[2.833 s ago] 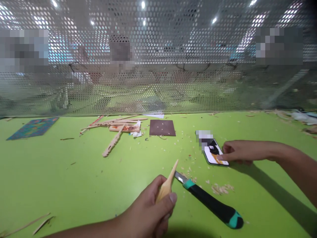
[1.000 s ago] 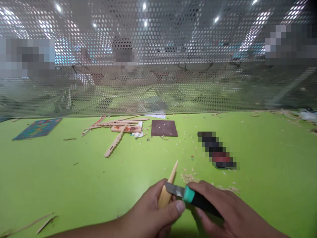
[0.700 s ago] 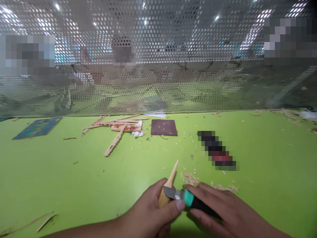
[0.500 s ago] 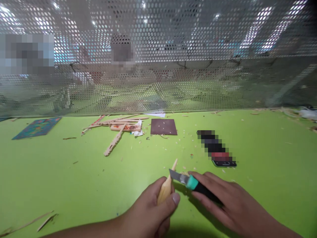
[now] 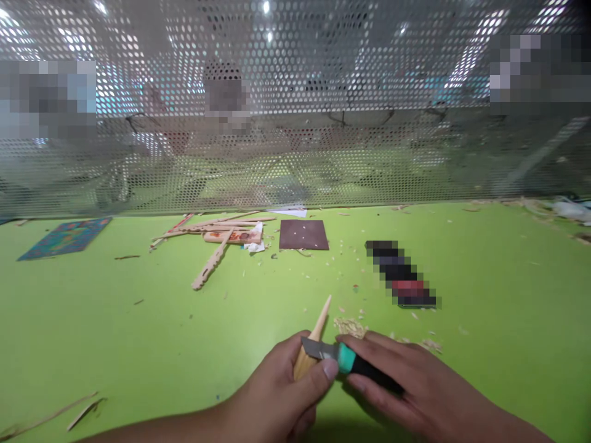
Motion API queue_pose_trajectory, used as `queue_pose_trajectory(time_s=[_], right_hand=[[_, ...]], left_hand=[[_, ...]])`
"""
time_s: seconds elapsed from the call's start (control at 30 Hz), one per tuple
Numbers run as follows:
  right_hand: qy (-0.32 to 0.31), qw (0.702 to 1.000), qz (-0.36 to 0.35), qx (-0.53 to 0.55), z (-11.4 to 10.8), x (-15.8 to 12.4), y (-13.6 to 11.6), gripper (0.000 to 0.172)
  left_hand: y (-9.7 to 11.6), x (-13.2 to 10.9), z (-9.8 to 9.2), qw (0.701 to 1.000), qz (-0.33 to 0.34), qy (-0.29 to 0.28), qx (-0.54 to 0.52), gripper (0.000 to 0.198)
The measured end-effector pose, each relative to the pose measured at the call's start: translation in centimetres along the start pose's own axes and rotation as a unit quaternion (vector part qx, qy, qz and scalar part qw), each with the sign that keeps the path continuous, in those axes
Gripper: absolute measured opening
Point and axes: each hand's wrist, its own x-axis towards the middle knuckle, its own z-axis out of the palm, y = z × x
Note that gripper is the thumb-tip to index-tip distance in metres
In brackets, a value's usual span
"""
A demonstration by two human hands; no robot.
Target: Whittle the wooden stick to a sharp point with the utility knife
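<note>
Tapered piece: pale bare wood, smooth at the tip, faint grain lower down. Knife: grey metal blade, dull sheen; black handle, matt, plastic or rubber, can't tell which; teal collar, smooth. Shavings: thin, curled, dry wood. Notched stick: unvarnished wood, matt. White scrap: crumpled, paper-like. Brown sheet: flat, matt. Desk: smooth green, soft gloss. Screen: perforated, metal-looking, grey.

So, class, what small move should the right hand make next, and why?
Probably a light push of the knife toward the pointed tip of the wooden piece: the blade lies across it, and the left hand grips its thicker part, with the thumb close to the blade, so cutting away seems safer.
</note>
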Motion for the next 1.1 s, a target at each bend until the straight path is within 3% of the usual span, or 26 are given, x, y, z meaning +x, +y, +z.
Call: queue_pose_trajectory(time_s=[0.23, 0.5, 0.67, 0.83, 1.1], right_hand=[[0.033, 0.997, 0.008, -0.070, 0.6, 0.4, -0.5, 0.056], [0.069, 0.989, 0.021, -0.131, 0.9, 0.2, -1.1, 0.056], [0.112, 0.986, 0.037, -0.116, 0.0, -0.1, -0.2, 0.044], [0.105, 0.990, 0.046, -0.084, -0.3, -0.2, 1.1, 0.043], [0.038, 0.997, 0.061, 0.037, -0.1, 0.2, 1.1, 0.039]], left_hand=[[0.0, 0.2, 0.2, 0.981, 0.050, 0.063, 0.174, 0.050], [0.2, 0.3, 0.3, 0.972, 0.071, 0.093, 0.203, 0.048], [0.1, 0.0, 0.4, 0.993, 0.028, 0.055, 0.102, 0.045], [0.4, -0.2, 0.5, 0.998, 0.003, 0.032, -0.045, 0.047], [0.5, -0.3, -0.1, 1.000, 0.019, 0.002, -0.006, 0.031]])
